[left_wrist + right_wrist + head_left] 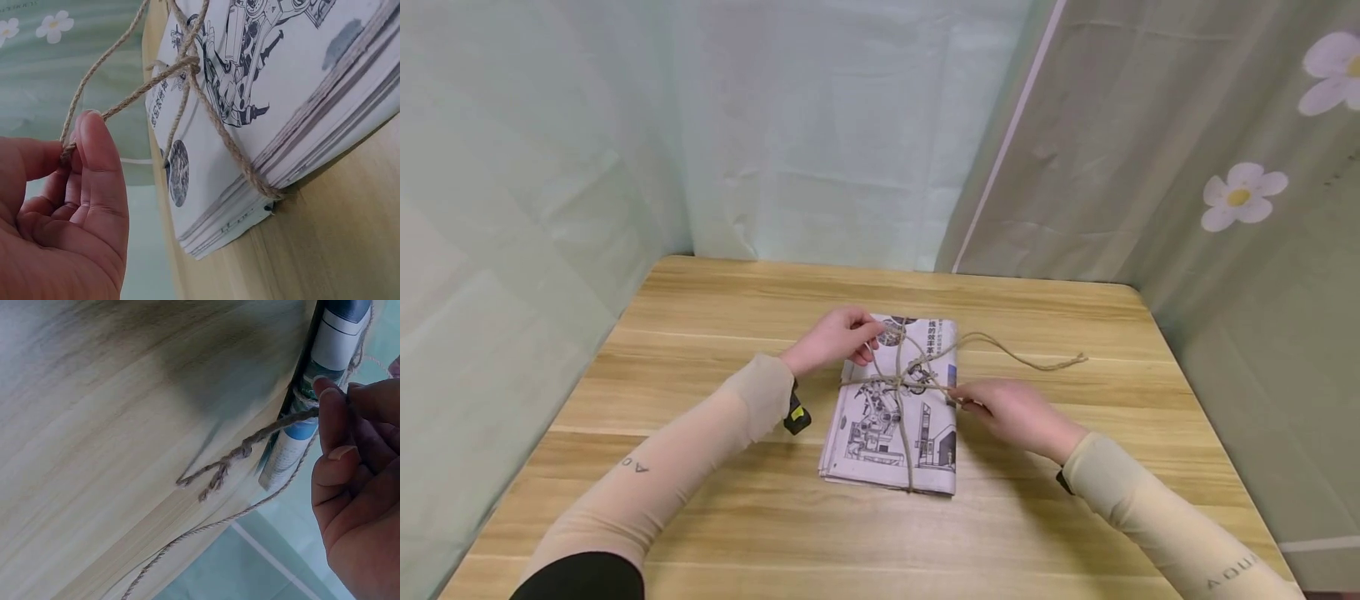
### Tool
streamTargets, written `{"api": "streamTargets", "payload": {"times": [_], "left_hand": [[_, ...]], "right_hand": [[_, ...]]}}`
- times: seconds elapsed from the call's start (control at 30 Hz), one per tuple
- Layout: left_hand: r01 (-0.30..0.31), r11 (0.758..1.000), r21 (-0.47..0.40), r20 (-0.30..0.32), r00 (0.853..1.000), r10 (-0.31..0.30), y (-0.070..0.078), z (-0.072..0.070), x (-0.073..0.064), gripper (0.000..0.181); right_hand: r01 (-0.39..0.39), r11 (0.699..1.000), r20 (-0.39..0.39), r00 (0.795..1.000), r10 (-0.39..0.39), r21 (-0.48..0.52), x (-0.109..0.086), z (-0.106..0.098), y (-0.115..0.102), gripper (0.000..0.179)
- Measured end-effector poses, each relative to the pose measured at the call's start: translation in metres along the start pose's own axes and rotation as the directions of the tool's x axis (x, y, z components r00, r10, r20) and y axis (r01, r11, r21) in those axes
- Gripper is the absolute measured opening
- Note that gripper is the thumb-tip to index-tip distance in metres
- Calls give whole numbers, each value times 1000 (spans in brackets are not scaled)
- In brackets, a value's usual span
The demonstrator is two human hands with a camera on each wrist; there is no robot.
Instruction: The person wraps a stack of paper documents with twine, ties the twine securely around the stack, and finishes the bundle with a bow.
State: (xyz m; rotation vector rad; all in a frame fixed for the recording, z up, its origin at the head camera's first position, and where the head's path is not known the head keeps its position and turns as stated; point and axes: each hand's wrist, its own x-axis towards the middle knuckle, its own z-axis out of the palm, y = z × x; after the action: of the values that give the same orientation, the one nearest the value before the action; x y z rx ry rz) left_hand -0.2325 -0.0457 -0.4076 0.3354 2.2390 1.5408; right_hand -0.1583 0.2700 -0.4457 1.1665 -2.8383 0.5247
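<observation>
A folded stack of newspapers (pixel 868 468) lies on the table, with brown twine (pixel 905 433) crossing over its top both ways. Above the stack's upper left corner, my left hand (pixel 838 340) pinches a loop of the twine (pixel 134 94) between thumb and fingertips, lifted off the paper. At the right edge, my right hand (pixel 1018 414) pinches another stretch of twine (pixel 269 430) between thumb and index finger. A knotted, frayed end hangs past those fingers in the right wrist view. One loose twine end trails to the right across the table.
The wooden table (pixel 737 517) has its back edge against a pale green curtain (pixel 850 125). A grey-brown curtain with white flowers (pixel 1240 197) hangs at the right. A black band with a dark device (pixel 797 413) is on the left wrist.
</observation>
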Motion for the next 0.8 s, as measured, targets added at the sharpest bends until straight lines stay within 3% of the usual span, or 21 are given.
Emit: {"api": "streamTargets", "payload": {"times": [0.2, 0.37, 0.47, 0.6, 0.7, 0.8], "left_hand": [[-22, 1000, 22, 7, 1000, 22, 5, 1, -2, 32], [-35, 999, 30, 3, 999, 35, 2, 0, -3, 31], [-40, 998, 42, 6, 999, 40, 1, 0, -5, 29], [-47, 996, 78, 20, 999, 46, 0, 0, -7, 25], [-50, 995, 91, 15, 999, 49, 0, 0, -7, 23], [-54, 994, 90, 13, 998, 54, 1, 2, -7, 25]], "right_hand": [[-40, 999, -9, 999, 40, -5, 4, -10, 2, 22], [-170, 983, -16, 985, 170, -66, 12, -33, 26, 19], [-287, 955, 0, 958, 288, -75, 14, -42, 51, 21], [-433, 900, 51, 899, 435, -42, 13, -43, 81, 26], [-498, 867, 76, 865, 497, 5, 17, -39, 93, 32], [-528, 848, 99, 847, 522, 53, 26, -33, 100, 38]]}}
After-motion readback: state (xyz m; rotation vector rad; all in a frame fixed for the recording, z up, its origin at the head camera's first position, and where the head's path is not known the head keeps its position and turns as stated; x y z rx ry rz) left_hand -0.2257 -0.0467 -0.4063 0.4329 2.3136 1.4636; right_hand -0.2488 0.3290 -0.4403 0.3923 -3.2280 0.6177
